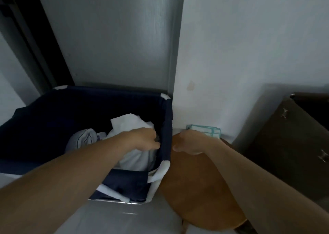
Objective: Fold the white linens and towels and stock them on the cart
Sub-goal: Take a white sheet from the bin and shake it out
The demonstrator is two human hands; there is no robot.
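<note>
Head view: the white linen (pixel 128 125) lies bunched at the 3 o'clock side of the navy hamper (pixel 53 127), with the left hand (pixel 146 138) gripping it. Lifted fast, it could snag the hamper's rim or drag out the piped cloth (pixel 83 139) at its 9 o'clock. The right hand (pixel 188 143), just outside the rim, hides its fingers, so I cannot tell its grip.

A single wide-angle view comes from the person's head, facing forward and down; both bare forearms run in from the lower corners and meet just below centre, so the camera sits close, within arm's reach; the left hand (pixel 146 139), gripping white linen (pixel 128 125) inside the navy hamper (pixel 167 116), and the right hand (pixel 188 143), just beside the hamper's rim, mark the middle; a grey door (pixel 115 38) and white wall (pixel 249 46) fill the upper half, their lines bowed by the lens; a dark cabinet (pixel 293 144) is cut by the right edge.
</note>
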